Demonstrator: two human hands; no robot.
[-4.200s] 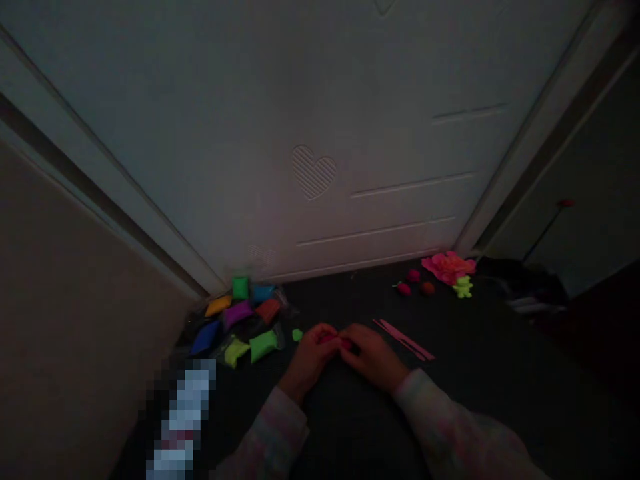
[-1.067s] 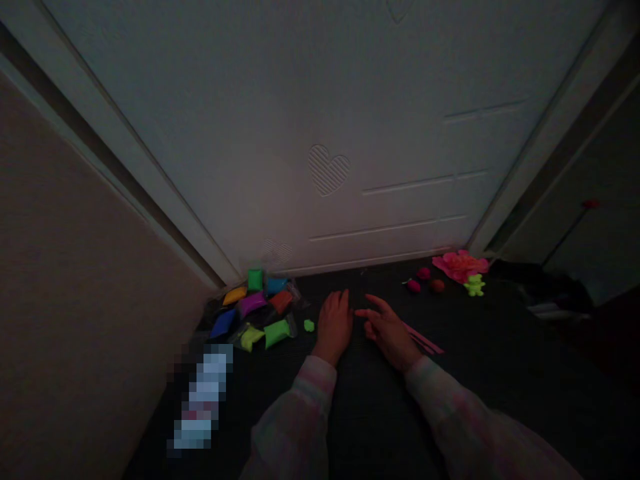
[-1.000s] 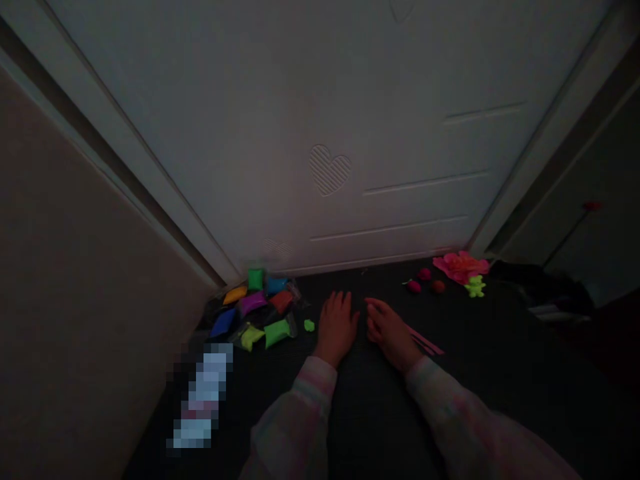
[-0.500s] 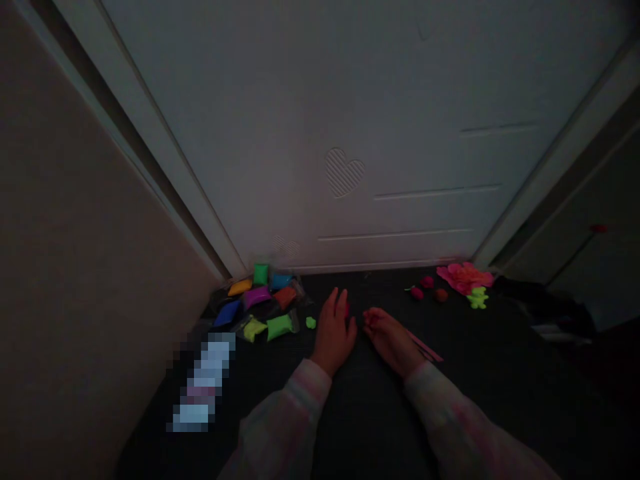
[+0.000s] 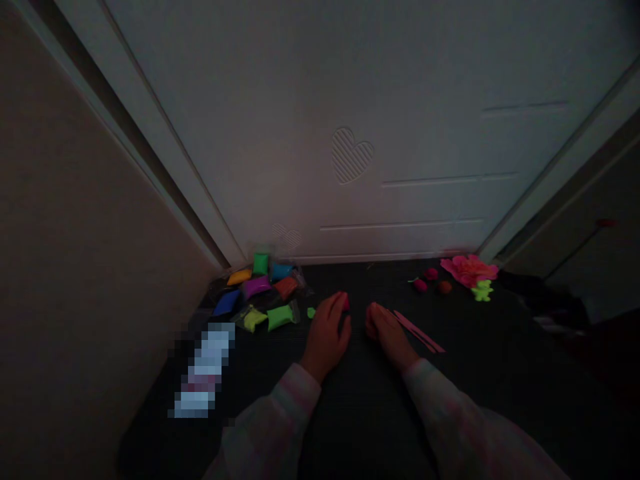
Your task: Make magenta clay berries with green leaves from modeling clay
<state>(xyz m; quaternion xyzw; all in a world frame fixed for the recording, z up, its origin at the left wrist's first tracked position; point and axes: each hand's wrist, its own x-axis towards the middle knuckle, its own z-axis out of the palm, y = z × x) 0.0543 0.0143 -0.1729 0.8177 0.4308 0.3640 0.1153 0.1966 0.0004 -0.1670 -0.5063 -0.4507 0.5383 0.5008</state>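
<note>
My left hand (image 5: 327,337) is over the dark tabletop, its fingers bent around a small pink-red lump of clay (image 5: 345,302) that shows at the fingertips. The thumb stands a little apart from the fingers. Across a narrow gap, my right hand (image 5: 391,333) rests with its fingers curled inward; whatever is inside them, if anything, is hidden in the dim light. Just right of that hand lie thin pink sticks (image 5: 419,331). A small green clay piece (image 5: 311,313) sits beside my left hand, partly covered by it.
Several clear packets of coloured clay (image 5: 257,287) lie at the back left, with a blurred pale rectangle (image 5: 205,370) in front. At the back right are small red balls (image 5: 420,285), a brown ball (image 5: 445,287), a pink flower (image 5: 467,269) and a yellow-green bear shape (image 5: 483,291). A white door (image 5: 280,133) rises behind.
My hands have moved slightly apart, the left one shifting left. The pink-red lump shows more at its fingertips, and the right fingers look more curled. The camera view has tilted slightly.
</note>
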